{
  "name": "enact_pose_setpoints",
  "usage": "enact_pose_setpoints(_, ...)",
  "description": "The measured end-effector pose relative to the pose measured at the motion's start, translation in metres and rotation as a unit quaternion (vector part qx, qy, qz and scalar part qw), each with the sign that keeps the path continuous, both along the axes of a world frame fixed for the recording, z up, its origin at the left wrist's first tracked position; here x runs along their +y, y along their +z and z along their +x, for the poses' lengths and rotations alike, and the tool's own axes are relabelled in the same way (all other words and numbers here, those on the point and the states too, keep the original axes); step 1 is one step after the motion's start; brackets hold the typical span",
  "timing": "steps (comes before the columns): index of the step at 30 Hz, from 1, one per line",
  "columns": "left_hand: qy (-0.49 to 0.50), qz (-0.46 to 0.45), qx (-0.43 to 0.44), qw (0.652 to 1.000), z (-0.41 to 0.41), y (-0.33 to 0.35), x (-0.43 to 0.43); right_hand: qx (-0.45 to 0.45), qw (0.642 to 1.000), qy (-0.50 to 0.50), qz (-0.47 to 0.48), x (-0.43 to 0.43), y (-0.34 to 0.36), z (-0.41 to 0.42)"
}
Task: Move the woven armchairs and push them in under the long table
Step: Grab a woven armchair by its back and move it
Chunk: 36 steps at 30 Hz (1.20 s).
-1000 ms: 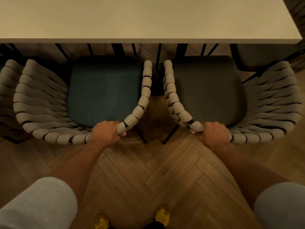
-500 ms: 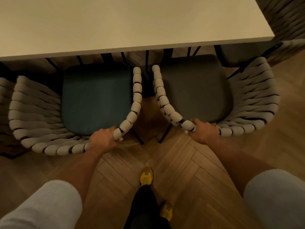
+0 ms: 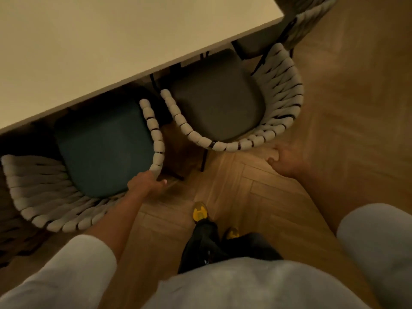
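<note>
Now the right hand (image 3: pixel 284 160) has come off the right armchair (image 3: pixel 283 94), whose rim it gripped half a second ago. It hangs just beside the back rim without touching it, fingers loosely curled and holding nothing. The left hand (image 3: pixel 145 185) still clasps the left armchair (image 3: pixel 44 197), fingers wrapped over the rim where the back curves into the armrest. The view has also swung (the table edge, level before, now runs diagonally). Both armchairs stand side by side at the long table (image 3: pixel 111 41) as before, front edges of their seats under its edge and their backs still out on the floor.

Each armchair is a rounded tub shape. Thick pale cord is wound in fat bands over a thin dark frame, which shows in the gaps between bands. The left one holds a teal cushion (image 3: pixel 102 148) and the right a grey cushion (image 3: pixel 218 97), both squarish with softened corners and a matte look. The tabletop is a smooth, plain, cream slab with a thin, straight edge. The wooden floor (image 3: pixel 245 186) is laid in a herringbone pattern. Lower down are yellow shoes (image 3: pixel 200 212), dark trousers and pale sleeves.
</note>
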State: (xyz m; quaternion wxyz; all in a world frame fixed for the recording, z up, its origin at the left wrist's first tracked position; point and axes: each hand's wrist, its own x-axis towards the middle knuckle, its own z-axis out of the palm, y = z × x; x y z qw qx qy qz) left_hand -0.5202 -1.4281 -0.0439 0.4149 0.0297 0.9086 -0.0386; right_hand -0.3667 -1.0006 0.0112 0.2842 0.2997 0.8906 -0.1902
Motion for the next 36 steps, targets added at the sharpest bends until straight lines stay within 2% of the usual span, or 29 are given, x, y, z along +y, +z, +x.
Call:
enact_pose_setpoints(2, -0.069, -0.013, 0.008, 0.997, -0.003, 0.016, 0.021, 0.008, 0.999, -0.045, -0.022, 0.012, 0.009, 0.01)
enact_pose_setpoints(5, -0.146, 0.033, 0.008, 0.989, -0.01, 0.035, 0.072, 0.045, 0.992, -0.109, -0.048, 0.034, 0.015, 0.027)
enact_pose_setpoints(12, -0.195, 0.233, -0.061, 0.951, 0.002, 0.061, 0.25, 0.108, 0.966, -0.209, -0.107, 0.101, 0.008, 0.069)
enact_pose_setpoints(16, -0.224, 0.244, -0.09, 0.939, 0.014, 0.06, 0.336, 0.118, 0.949, -0.254, -0.142, 0.16, -0.009, 0.093)
enact_pose_setpoints(23, -0.169, 0.185, -0.103, 0.963, 0.031, 0.05, 0.44, 0.103, 0.954, -0.22, -0.173, 0.287, -0.006, 0.108)
enact_pose_setpoints(27, -0.106, 0.221, -0.094, 0.965, 0.041, 0.055, 0.494, 0.103, 0.962, -0.196, -0.16, 0.357, 0.005, 0.099)
enact_pose_setpoints(36, 0.004, 0.283, -0.106, 0.953, 0.026, 0.045, 0.6, 0.083, 0.959, -0.178, -0.204, 0.452, 0.012, 0.047)
